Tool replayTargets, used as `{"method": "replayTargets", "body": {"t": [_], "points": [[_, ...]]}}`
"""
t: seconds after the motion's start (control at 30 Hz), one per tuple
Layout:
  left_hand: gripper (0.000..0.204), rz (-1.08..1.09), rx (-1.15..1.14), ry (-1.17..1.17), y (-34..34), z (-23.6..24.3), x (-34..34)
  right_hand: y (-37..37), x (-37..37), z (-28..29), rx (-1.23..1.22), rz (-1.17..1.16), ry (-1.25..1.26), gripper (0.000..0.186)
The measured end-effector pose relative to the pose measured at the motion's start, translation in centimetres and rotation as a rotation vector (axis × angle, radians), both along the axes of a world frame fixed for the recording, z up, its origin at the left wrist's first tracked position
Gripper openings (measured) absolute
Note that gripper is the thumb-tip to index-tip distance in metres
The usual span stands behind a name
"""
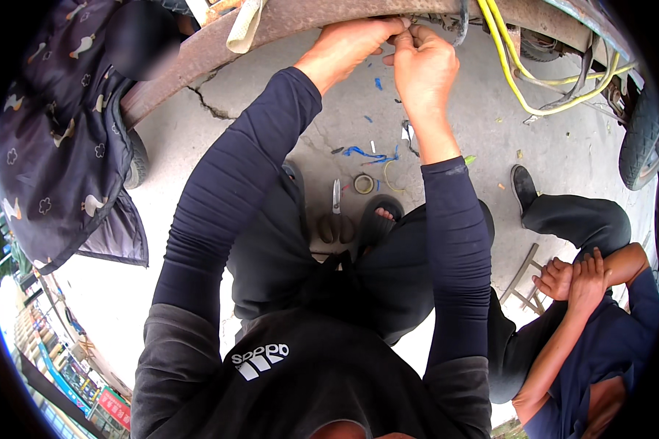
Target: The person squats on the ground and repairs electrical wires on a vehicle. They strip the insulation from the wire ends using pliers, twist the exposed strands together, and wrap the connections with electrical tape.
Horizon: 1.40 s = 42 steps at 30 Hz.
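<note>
Both arms stretch forward, left hand and right hand close together with fingers bent

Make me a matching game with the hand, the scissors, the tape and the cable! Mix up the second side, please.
Things:
1. Right hand
2. Scissors
3. Tape
4. Cable

Places, colours or states:
A. A small round ring on the ground
B. Hanging in yellow loops, upper right
C. Up by the rusty beam, close to the left hand
D. Blades pointing to the top of the picture

Right pairs: 1-C, 2-D, 3-A, 4-B
</note>
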<state>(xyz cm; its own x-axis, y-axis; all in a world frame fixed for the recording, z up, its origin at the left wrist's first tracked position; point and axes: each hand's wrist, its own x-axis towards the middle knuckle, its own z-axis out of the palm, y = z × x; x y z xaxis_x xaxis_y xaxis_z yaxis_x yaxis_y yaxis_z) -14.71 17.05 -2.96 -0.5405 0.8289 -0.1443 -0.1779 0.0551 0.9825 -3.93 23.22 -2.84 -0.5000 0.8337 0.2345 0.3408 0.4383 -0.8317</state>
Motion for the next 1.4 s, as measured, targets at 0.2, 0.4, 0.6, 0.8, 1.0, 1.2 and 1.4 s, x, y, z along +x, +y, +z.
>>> {"method": "replayTargets", "body": {"t": [0.2,0.4,0.6,0.8,1.0,1.2,1.4], "points": [[0.020,0.036,-0.047,-0.140,0.3,0.5,0.7,0.0,-0.7,-1.7,-0.085,-0.016,0.116,0.019],[0.022,0.045,-0.153,0.014,0.2,1.4,1.0,-0.5,-1.0,-2.0,-0.120,-0.036,0.113,0.019],[0.035,0.191,-0.227,0.501,0.8,1.5,1.6,-0.8,-1.0,-1.5,-0.186,-0.040,0.200,0.017],[0.040,0.204,-0.286,0.704,1.1,0.2,0.8,-0.8,-1.0,-1.2,-0.235,-0.051,0.219,0.021],[0.023,0.164,-0.031,-0.014,1.5,0.3,1.8,-1.1,-1.0,-0.9,-0.283,-0.046,0.273,0.025],[0.023,0.199,0.034,-0.085,1.7,-0.2,2.0,-2.1,-1.1,-0.6,-0.250,-0.051,0.349,0.021],[0.051,0.074,-0.287,0.664,-0.8,0.9,1.2,-3.8,1.5,-0.1,-0.346,0.212,0.029,0.021]]}}
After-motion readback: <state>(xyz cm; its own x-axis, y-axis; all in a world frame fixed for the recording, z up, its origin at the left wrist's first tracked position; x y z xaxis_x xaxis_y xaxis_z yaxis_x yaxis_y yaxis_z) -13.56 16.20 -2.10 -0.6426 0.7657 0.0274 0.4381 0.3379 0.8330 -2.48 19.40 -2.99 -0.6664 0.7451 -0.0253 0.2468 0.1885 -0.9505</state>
